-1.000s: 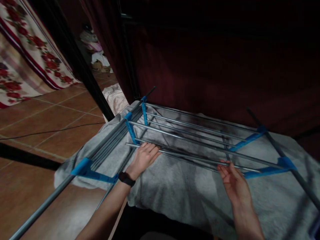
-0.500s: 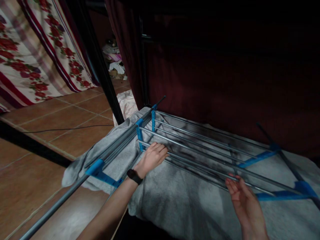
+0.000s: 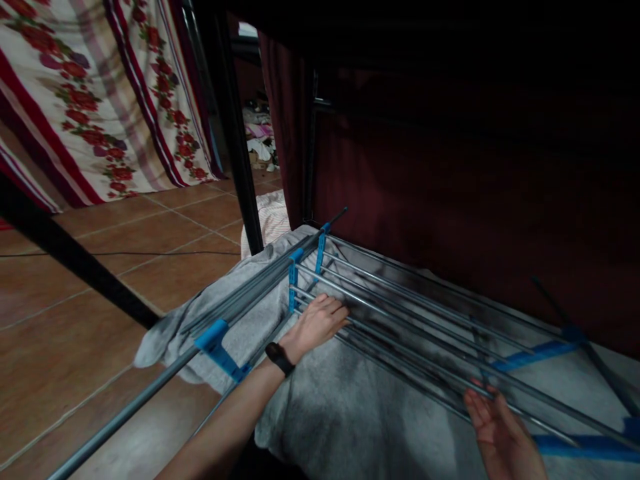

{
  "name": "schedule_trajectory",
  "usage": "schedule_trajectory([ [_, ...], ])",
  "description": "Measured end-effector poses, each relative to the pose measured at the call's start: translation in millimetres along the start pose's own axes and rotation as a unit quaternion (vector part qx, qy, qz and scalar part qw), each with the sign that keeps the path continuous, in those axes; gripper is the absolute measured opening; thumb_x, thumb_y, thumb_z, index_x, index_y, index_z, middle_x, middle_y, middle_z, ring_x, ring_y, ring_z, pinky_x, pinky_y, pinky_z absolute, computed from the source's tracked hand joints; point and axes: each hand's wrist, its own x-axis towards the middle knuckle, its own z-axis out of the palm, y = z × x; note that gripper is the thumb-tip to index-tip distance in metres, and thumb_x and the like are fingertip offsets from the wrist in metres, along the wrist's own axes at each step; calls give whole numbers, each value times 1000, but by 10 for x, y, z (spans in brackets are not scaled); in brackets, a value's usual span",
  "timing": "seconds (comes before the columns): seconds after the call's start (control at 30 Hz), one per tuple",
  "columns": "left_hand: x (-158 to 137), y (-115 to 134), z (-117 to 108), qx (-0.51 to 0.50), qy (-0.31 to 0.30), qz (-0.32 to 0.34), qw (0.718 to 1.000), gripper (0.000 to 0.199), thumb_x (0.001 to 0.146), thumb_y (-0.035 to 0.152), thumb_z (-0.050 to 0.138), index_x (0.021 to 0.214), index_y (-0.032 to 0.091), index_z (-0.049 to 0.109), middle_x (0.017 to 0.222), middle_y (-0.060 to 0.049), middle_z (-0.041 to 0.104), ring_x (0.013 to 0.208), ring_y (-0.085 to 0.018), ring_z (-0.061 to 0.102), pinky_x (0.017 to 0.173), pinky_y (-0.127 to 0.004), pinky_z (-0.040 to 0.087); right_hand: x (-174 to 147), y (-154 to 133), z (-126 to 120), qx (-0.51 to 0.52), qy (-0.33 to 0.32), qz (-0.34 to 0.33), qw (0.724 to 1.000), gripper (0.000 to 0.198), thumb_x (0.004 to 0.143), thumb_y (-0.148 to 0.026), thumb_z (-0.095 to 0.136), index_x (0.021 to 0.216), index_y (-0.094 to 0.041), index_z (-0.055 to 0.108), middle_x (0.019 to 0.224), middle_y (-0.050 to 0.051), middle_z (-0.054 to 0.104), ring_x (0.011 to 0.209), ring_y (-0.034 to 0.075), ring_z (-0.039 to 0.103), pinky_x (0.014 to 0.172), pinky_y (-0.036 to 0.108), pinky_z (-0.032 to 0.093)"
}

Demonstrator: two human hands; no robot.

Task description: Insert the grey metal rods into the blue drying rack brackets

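A rack of grey metal rods (image 3: 400, 303) joined by blue plastic brackets (image 3: 214, 337) lies on a grey cloth (image 3: 340, 407). My left hand (image 3: 323, 317), with a black band on the wrist, is closed around a front rod close to an upright blue bracket (image 3: 293, 280). Farther along the front rods, my right hand (image 3: 493, 417) pinches a rod from below, thumb on one side and fingers on the other. Just right of it sits another blue bracket (image 3: 575, 447), partly cut off by the frame edge.
Dark red fabric (image 3: 450, 220) hangs behind the rack. Black frame posts (image 3: 237, 147) stand to the left, over a tiled floor (image 3: 100, 287) crossed by a thin cable (image 3: 150, 253). A flowered curtain (image 3: 100, 100) hangs at upper left; clutter (image 3: 261, 137) lies beyond.
The camera view has swung, so the rack and both hands appear lower and further right. Both hands keep about the same places on the rods.
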Motion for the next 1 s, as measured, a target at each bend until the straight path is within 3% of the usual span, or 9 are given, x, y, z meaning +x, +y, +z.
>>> schedule_trajectory([
  [0.17, -1, 3, -5, -4, 3, -1, 1000, 23, 103, 36, 46, 92, 20, 60, 85, -4, 62, 79, -19, 56, 77, -36, 39, 27, 28, -42, 7, 16, 21, 1000, 27, 79, -50, 78, 97, -29, 75, 99, 0, 77, 95, 15, 73, 86, 26, 61],
  [0.33, -3, 3, 5, 1, 3, -2, 1000, 20, 102, 35, 49, 93, 21, 60, 87, -4, 63, 81, -19, 56, 78, -36, 39, -117, 226, 90, -50, -3, 53, 997, 46, 62, -54, 87, 94, -23, 75, 103, 8, 77, 93, 24, 74, 77, 34, 64],
  [0.43, -11, 9, 18, 15, 2, -3, 1000, 19, 102, 35, 50, 94, 21, 60, 87, -3, 63, 81, -19, 56, 80, -36, 39, -280, 323, 268, -115, -29, -12, 993, 49, 61, -54, 87, 97, -23, 75, 101, 8, 77, 90, 26, 74, 79, 37, 63],
  [0.5, -16, 12, 30, 20, 5, -4, 1000, 20, 102, 36, 50, 92, 21, 60, 87, -3, 63, 80, -19, 56, 81, -35, 39, -383, 327, 416, -203, -47, -78, 975, 46, 67, -57, 83, 97, -23, 75, 102, 8, 77, 91, 26, 72, 82, 37, 61],
  [0.57, -20, 11, 44, 21, 10, -4, 1000, 21, 102, 36, 50, 92, 21, 60, 87, -3, 63, 80, -19, 56, 80, -35, 39, -462, 302, 584, -299, -67, -167, 937, 42, 75, -57, 77, 100, -23, 75, 108, 9, 75, 100, 27, 70, 90, 40, 58],
  [0.63, -20, 5, 55, 18, 15, -3, 1000, 21, 101, 36, 50, 91, 21, 60, 87, -3, 63, 80, -19, 56, 79, -35, 39, -504, 282, 765, -374, -98, -277, 880, 36, 86, -53, 67, 108, -25, 74, 118, 9, 72, 113, 28, 65, 101, 45, 51],
  [0.77, -11, -21, 56, -1, 20, 1, 1000, 22, 102, 35, 50, 88, 21, 60, 84, -3, 64, 79, -19, 57, 75, -34, 40, -482, 312, 1121, -501, -162, -452, 720, 35, 100, -30, 47, 132, -27, 61, 137, 8, 63, 129, 26, 56, 111, 51, 41],
  [0.87, 0, -56, 46, -8, 37, 9, 999, 22, 102, 32, 48, 87, 21, 60, 82, -3, 64, 76, -19, 58, 74, -34, 41, -429, 342, 1340, -575, -163, -504, 624, 42, 100, -17, 42, 139, -25, 53, 137, 9, 63, 128, 24, 56, 114, 51, 37],
  [1.0, 17, -155, 81, -27, 86, 53, 994, 18, 100, 29, 49, 92, 22, 63, 83, -4, 67, 76, -21, 61, 75, -35, 43, -378, 286, 1551, -678, -129, -456, 561, 41, 97, -12, 47, 136, -23, 55, 128, 7, 68, 117, 22, 61, 111, 43, 41],
])
